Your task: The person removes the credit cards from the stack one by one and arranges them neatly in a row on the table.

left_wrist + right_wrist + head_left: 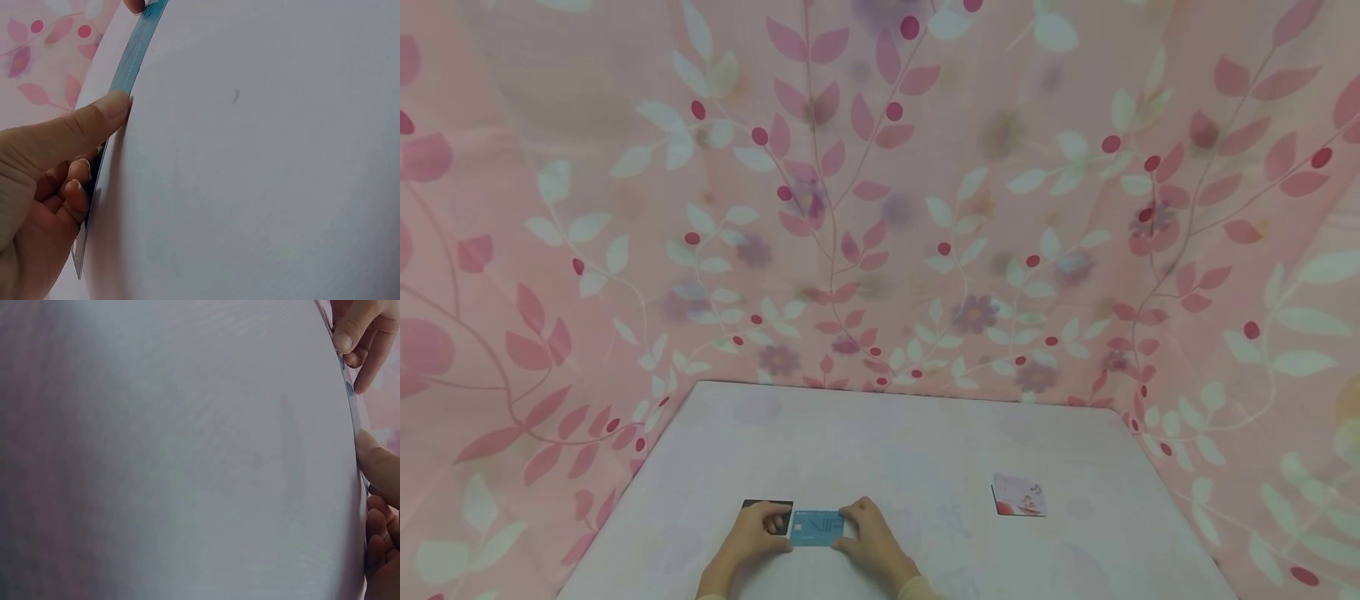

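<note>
A blue bank card [817, 528] with a chip lies on the white tabletop, seen nearly edge-on in the left wrist view. My left hand [756, 532] pinches its left end, index finger at the far corner and thumb at the near one. Under the curled fingers of that hand is a dark card [767, 505], partly hidden, right beside the blue card. My right hand [873, 537] grips the blue card's right end between thumb and index finger. In the right wrist view, both hands show only at the right edge.
A white and pink printed card [1019, 495], with a dark edge showing beneath it, lies farther right on the white tabletop [895, 450]. Pink floral cloth [880, 250] hangs behind the table and along both sides.
</note>
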`<move>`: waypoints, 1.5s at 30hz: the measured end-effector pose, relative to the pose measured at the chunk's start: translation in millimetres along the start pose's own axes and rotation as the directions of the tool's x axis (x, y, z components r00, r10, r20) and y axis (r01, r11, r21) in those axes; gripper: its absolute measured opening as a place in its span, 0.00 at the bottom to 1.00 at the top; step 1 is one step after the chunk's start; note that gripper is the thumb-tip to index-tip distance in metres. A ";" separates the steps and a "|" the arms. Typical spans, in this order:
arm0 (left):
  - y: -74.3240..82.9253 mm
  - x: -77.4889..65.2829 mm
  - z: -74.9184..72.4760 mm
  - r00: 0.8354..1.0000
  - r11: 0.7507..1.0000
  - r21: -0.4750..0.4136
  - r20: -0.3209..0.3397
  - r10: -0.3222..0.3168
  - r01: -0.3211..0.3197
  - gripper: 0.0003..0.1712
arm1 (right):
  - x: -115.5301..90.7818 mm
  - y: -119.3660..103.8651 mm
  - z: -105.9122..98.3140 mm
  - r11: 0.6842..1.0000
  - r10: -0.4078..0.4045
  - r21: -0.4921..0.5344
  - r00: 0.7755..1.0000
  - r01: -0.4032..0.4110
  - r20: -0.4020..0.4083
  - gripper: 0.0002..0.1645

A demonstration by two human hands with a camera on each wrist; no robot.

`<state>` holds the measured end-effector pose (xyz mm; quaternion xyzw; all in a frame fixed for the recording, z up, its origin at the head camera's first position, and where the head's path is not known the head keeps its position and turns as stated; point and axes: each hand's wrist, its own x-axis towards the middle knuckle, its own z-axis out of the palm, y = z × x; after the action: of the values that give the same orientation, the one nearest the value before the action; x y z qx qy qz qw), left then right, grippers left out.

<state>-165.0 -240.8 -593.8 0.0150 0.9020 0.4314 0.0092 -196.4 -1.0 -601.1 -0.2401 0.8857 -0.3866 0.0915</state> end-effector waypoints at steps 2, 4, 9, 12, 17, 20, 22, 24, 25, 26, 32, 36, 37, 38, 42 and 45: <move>0.5 0.2 1.1 1.000 1.000 0.015 -0.004 -0.006 0.006 0.30 | -0.2 0.1 0.0 1.000 -0.020 0.000 1.000 0.020 -0.007 0.30; 0.8 0.6 2.1 1.000 1.000 0.028 -0.010 -0.010 0.010 0.30 | -0.1 0.1 -0.5 1.000 -0.023 0.000 1.000 0.023 -0.009 0.30; 1.2 2.3 3.8 1.000 0.999 0.043 -0.025 -0.007 0.008 0.26 | -0.1 -0.2 -1.9 1.000 -0.023 -0.014 1.000 0.023 -0.009 0.30; 1.0 2.3 3.9 1.000 0.999 0.053 -0.029 0.001 0.001 0.25 | -0.3 -0.1 -1.4 1.000 -0.019 -0.020 1.000 0.019 -0.002 0.30; -0.1 1.3 4.1 0.999 0.998 0.062 -0.036 0.012 -0.010 0.24 | 0.7 0.2 0.2 1.000 -0.016 -0.024 1.000 0.016 0.001 0.31; 0.5 1.2 4.5 0.999 0.998 0.065 -0.039 0.007 -0.004 0.23 | 1.2 -0.1 0.7 1.000 -0.021 -0.020 1.000 0.021 -0.006 0.31; 0.8 0.9 4.6 0.999 0.998 0.067 -0.038 0.003 0.000 0.24 | 1.3 -0.3 1.3 1.000 -0.021 -0.020 1.000 0.021 -0.010 0.31; 1.6 0.5 4.2 0.999 0.998 0.060 -0.032 -0.011 0.013 0.27 | 1.2 -0.3 1.2 1.000 -0.017 -0.016 1.000 0.017 -0.012 0.31; 1.9 0.3 3.9 0.999 0.999 0.052 -0.029 -0.015 0.017 0.28 | 1.1 -0.3 1.2 1.000 -0.016 -0.015 1.000 0.016 -0.013 0.31; 2.0 0.3 3.9 0.999 0.999 0.047 -0.024 -0.023 0.024 0.30 | 1.2 -0.2 1.4 1.000 -0.017 -0.016 1.000 0.017 -0.015 0.31; 1.3 0.9 5.7 0.998 0.998 0.047 -0.039 -0.043 0.045 0.31 | 2.0 -1.0 1.3 1.000 -0.004 -0.024 1.000 0.004 -0.013 0.31; 1.4 0.8 6.7 0.998 0.999 0.041 -0.065 -0.025 0.028 0.28 | 2.1 -2.0 0.9 1.000 0.013 -0.024 1.000 -0.013 -0.009 0.31; 1.6 0.5 6.7 0.997 0.999 0.037 -0.072 -0.021 0.024 0.28 | 2.2 -2.0 1.0 1.000 0.012 -0.024 1.000 -0.012 -0.012 0.31; 1.7 0.1 6.6 0.997 0.999 0.036 -0.077 -0.019 0.022 0.27 | 2.0 -1.9 1.1 1.000 0.006 -0.023 1.000 -0.006 -0.017 0.31; 2.4 -1.8 6.4 0.995 0.999 0.030 -0.103 -0.012 0.015 0.26 | 1.1 -1.0 2.4 0.999 -0.016 -0.042 0.999 0.014 -0.043 0.31; 2.1 -2.3 7.1 0.993 0.999 0.034 -0.119 -0.012 0.016 0.24 | 0.4 0.1 3.5 0.997 -0.031 -0.069 0.997 0.026 -0.065 0.31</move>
<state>-162.4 -234.0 -596.7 -0.0170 0.9084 0.4156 -0.0416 -195.6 -3.4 -603.6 -0.2430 0.8973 -0.3653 0.0486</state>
